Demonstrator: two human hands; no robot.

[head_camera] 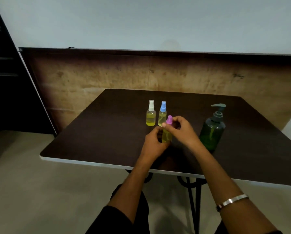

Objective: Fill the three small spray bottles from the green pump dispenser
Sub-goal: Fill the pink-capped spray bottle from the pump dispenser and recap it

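A small spray bottle with a pink cap stands upright near the table's middle, holding yellow liquid. My left hand grips its body from the left. My right hand pinches the pink cap from the right. Behind them stand two more small bottles of yellow liquid, one with a white cap and one with a blue cap. The green pump dispenser stands to the right, apart from both hands.
The dark brown table has a pale front edge and black metal legs below. A brown wall panel runs behind it. A dark cabinet stands at the left. A metal bracelet is on my right wrist.
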